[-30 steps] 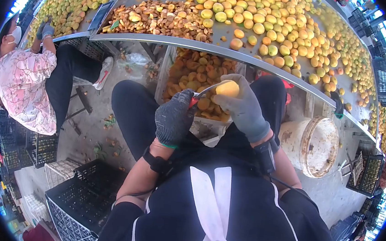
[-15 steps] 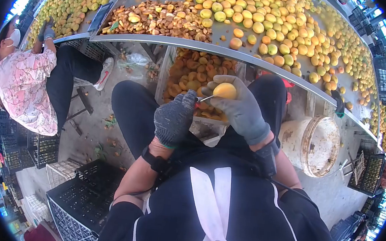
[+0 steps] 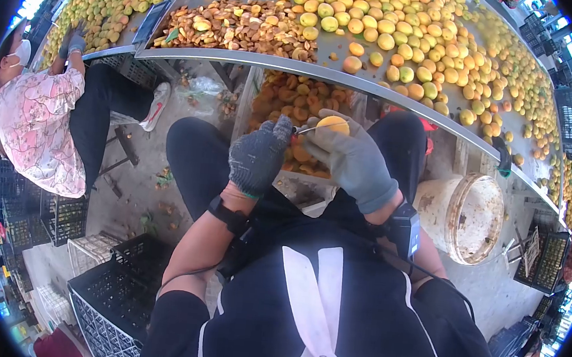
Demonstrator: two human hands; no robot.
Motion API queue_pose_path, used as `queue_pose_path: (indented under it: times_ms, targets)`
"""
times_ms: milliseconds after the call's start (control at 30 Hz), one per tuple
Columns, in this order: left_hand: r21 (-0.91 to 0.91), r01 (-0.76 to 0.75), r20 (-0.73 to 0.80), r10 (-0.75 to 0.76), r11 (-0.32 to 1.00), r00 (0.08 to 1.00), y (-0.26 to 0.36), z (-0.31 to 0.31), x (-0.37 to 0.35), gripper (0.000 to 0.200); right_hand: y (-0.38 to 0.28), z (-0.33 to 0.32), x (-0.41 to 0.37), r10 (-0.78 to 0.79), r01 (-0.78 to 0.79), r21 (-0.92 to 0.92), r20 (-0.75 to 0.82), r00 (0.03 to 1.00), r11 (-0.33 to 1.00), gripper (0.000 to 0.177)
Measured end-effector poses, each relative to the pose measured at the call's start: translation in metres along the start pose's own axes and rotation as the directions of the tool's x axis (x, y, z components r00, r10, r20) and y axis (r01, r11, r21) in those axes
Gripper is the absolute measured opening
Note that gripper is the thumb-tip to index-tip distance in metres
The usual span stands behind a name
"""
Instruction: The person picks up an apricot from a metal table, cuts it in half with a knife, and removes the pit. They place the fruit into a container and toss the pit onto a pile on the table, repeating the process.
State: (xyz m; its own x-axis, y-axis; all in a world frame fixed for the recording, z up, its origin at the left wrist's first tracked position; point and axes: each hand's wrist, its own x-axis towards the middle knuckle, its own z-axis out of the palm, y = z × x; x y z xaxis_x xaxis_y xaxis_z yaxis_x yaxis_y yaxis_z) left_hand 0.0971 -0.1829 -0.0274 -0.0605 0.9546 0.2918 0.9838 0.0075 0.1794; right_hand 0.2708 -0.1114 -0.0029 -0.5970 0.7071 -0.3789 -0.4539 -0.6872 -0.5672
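Mid-frame, a slim red-handled metal tool is clamped in the dark-gloved left hand; a round yellow-orange fruit is now clasped deeper by the grey-gloved right hand, apparently mid-work.

My left hand hides much of the knife; my right hand covers part of the fruit. At twelve o'clock, the view's edge cuts off the worktop.

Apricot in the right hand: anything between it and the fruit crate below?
Only the right hand holding the apricot and the blade in the left hand. Nothing else visible blocks the near part of the crate; the table edge appears to overhang its far end.
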Motion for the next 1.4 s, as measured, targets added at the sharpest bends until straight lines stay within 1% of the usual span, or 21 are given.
queue_pose_path:
  times_ms: [67,133,367,433,567,600,667,733,767,800,833,867,900,933,1000,1067,1133,1167,1233,1300,1400]
  targets:
    - [-0.062,-0.013,-0.041,0.010,0.998,0.999,-0.003,0.011,0.005,0.032,0.004,-0.004,0.009,-0.023,0.023,0.021,0.014,1.000,1.000,0.032]
    - [-0.073,0.017,-0.059,-0.021,0.997,0.998,-0.001,0.020,0.009,0.031,0.013,-0.006,0.017,-0.205,0.198,-0.080,-0.089,0.975,0.977,0.037]
    - [-0.283,0.168,0.024,-0.169,0.944,0.985,0.010,0.044,0.003,0.025,0.019,-0.019,0.028,-0.303,0.301,-0.069,-0.027,0.953,0.951,0.045]
    - [-0.313,0.179,0.048,-0.173,0.933,0.984,0.011,0.051,0.002,0.029,0.023,-0.025,0.032,-0.315,0.314,0.039,0.015,0.949,0.948,0.049]
    - [-0.405,0.222,0.074,-0.210,0.887,0.975,0.010,0.066,0.004,0.030,0.028,-0.029,0.038,-0.335,0.333,0.068,0.015,0.942,0.941,0.052]
    - [-0.405,0.223,0.075,-0.211,0.887,0.975,0.002,0.076,0.004,0.030,0.030,-0.029,0.038,-0.371,0.370,0.034,0.033,0.928,0.929,0.053]
    - [-0.311,0.376,0.164,-0.340,0.873,0.926,-0.019,0.094,0.004,0.031,0.030,-0.023,0.034,-0.403,0.404,-0.004,0.055,0.913,0.915,0.054]
    - [-0.412,0.313,0.121,-0.289,0.856,0.950,-0.014,0.081,0.007,0.030,0.026,-0.009,0.026,-0.388,0.397,-0.055,0.127,0.913,0.916,0.054]
    - [-0.453,0.299,0.105,-0.283,0.840,0.953,-0.010,0.079,0.010,0.030,0.024,-0.011,0.028,-0.407,0.421,-0.281,0.111,0.907,0.862,0.052]
    - [-0.492,0.281,0.088,-0.274,0.824,0.958,-0.008,0.077,0.013,0.031,0.022,-0.015,0.029,-0.411,0.424,-0.278,0.106,0.906,0.862,0.052]
    - [-0.492,0.275,0.089,-0.267,0.826,0.960,-0.008,0.075,0.014,0.031,0.017,-0.022,0.030,-0.306,0.308,-0.376,0.067,0.950,0.874,0.050]
    - [-0.615,0.356,0.193,-0.303,0.704,0.933,-0.007,0.074,0.013,0.031,0.014,-0.027,0.028,-0.200,0.184,-0.468,0.015,0.980,0.865,0.048]
    - [-0.710,0.435,0.301,-0.320,0.554,0.898,-0.006,0.073,0.012,0.030,0.013,-0.030,0.026,-0.203,0.185,-0.469,0.012,0.979,0.863,0.048]
    - [-0.712,0.435,0.304,-0.317,0.551,0.898,-0.003,0.061,0.013,0.030,0.012,-0.031,0.024,-0.180,0.176,-0.412,0.030,0.983,0.894,0.044]
    - [-0.798,0.481,0.370,-0.334,0.364,0.867,0.001,0.040,0.014,0.029,0.006,-0.035,0.019,-0.155,0.162,-0.356,0.047,0.987,0.920,0.040]
    - [-0.802,0.493,0.371,-0.364,0.338,0.854,-0.003,0.042,0.012,0.028,-0.003,-0.036,0.013,0.109,-0.126,0.064,0.218,0.970,0.990,0.034]
    - [-0.826,0.561,0.504,-0.370,0.057,0.780,-0.002,0.034,0.014,0.027,0.000,-0.040,0.012,0.083,-0.112,0.114,0.233,0.969,0.987,0.033]
    - [-0.825,0.562,0.506,-0.370,0.056,0.779,-0.002,0.035,0.013,0.027,0.003,-0.041,0.013,0.059,-0.083,0.115,0.199,0.978,0.990,0.032]
    - [-0.817,0.570,0.558,-0.372,-0.090,0.741,-0.002,0.037,0.012,0.024,0.003,-0.040,0.013,0.034,-0.054,0.116,0.165,0.986,0.992,0.032]
    - [-0.826,0.556,0.545,-0.376,-0.091,0.749,-0.006,0.044,0.008,0.022,0.001,-0.038,0.011,0.154,-0.205,0.154,0.290,0.945,0.967,0.032]
    - [-0.828,0.552,0.544,-0.386,-0.103,0.745,-0.008,0.046,0.009,0.019,0.002,-0.035,0.006,0.281,-0.332,0.161,0.276,0.919,0.929,0.032]
